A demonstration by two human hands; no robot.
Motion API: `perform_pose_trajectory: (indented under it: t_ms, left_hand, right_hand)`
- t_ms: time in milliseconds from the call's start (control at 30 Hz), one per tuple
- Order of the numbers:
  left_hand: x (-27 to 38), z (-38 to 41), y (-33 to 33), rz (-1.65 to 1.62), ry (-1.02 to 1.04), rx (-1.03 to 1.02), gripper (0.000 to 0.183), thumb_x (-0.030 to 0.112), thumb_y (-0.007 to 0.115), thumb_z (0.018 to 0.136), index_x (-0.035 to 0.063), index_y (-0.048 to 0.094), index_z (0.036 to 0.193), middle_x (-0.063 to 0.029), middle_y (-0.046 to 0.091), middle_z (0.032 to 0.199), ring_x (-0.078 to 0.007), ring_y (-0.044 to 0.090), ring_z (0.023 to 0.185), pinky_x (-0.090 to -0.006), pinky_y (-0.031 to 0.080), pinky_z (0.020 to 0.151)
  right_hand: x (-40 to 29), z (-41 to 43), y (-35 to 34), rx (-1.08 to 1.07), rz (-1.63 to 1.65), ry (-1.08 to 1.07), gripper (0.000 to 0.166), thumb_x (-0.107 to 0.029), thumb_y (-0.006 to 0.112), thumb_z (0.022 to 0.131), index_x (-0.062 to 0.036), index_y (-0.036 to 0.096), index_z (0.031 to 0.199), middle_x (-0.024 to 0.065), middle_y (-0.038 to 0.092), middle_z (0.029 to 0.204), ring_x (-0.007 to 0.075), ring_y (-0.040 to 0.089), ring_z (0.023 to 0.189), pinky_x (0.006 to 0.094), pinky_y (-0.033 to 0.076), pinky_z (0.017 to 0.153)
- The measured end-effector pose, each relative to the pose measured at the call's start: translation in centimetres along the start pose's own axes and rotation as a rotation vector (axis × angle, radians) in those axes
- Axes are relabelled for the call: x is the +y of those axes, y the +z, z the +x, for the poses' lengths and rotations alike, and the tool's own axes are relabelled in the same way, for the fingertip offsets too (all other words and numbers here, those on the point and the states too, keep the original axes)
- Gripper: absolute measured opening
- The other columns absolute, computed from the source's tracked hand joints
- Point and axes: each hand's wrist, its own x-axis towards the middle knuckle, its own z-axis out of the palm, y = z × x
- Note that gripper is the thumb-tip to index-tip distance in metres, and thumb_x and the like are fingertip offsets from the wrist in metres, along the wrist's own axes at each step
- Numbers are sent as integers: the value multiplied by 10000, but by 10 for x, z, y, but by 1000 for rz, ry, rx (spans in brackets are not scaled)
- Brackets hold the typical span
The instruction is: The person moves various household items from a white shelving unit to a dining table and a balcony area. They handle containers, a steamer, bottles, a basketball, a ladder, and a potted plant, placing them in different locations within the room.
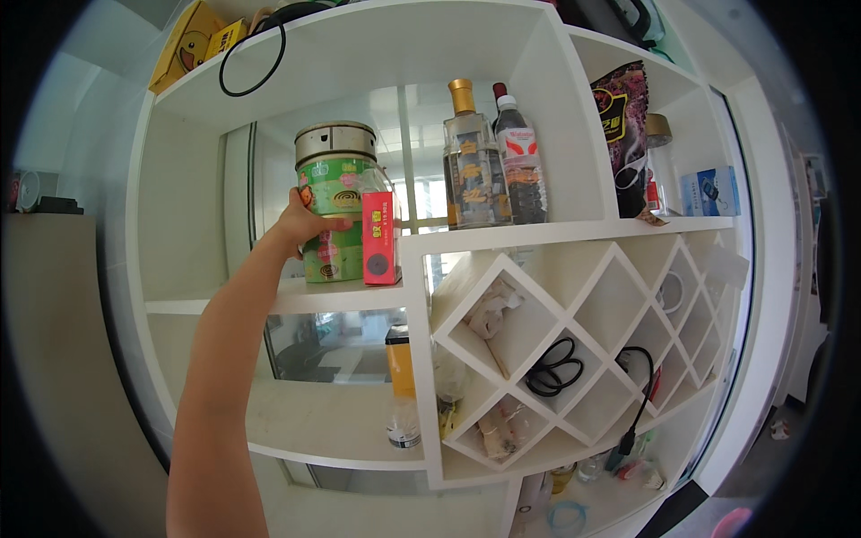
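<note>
My left hand (309, 222) reaches up to a white shelf and has its fingers around the left side of stacked green mosquito-coil tins (336, 249), the thumb across their front. A round metal tin with small holes (335, 141) sits on top of the stack. Touching or just before the tins' right side stands a red mosquito-coil box (379, 239), upright at the shelf's edge. Whether the tins bear on the shelf or are slightly raised cannot be told. My right hand is out of view.
Right of the tins, glass and plastic bottles (474, 171) stand on a higher shelf. Below is a diamond-shaped lattice rack (565, 316) holding a coiled black cable (554, 366) and plastic bags. A yellow container (400, 366) stands on the lower shelf. A black cable loop (253, 60) hangs from above.
</note>
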Motion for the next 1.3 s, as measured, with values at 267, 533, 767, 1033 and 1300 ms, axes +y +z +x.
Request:
perform_pose_trajectory:
  t_ms: [267,533,767,1033,1300]
  left_hand:
    - [0,-23,-39,1,-20,11,1001,219,810,542,109,130,1269,-110,443,1186,-332,451,1063,-658,352,755]
    - [-6,-60,-62,43,123,181,1227,423,787,522,30,-52,1326,-214,376,1244,-350,420,1113,-595,335,844]
    - [-26,-54,-63,-264,19,-110,1129,358,776,570,107,-12,1339,-144,393,1239,-315,453,1056,-545,341,792]
    - [-20,-66,-66,-13,73,47,1209,422,787,518,11,-22,1316,-204,429,1181,-280,484,1044,-395,432,842]
    - [-53,-41,-90,-443,6,-186,1290,579,730,503,20,-98,1319,-225,268,1307,-372,294,1195,-563,240,940]
  right_hand:
    - [0,-2,9,23,-22,-79,153,-171,563,694,-41,609,758,126,622,739,249,596,657,351,487,574]
    - [-83,-18,23,70,175,-561,163,-172,562,723,-28,596,792,112,615,727,227,589,646,333,489,572]
    - [-368,-118,-142,-676,747,-930,440,-268,595,795,1,453,1114,97,551,997,148,556,770,261,460,689]
    - [-602,-208,-227,-173,731,-1725,261,3,554,785,11,495,1039,107,556,1005,157,535,938,277,442,816]
    - [-765,-226,-235,319,736,-1574,670,-353,512,817,-7,184,1288,213,506,1041,265,562,865,329,434,775]
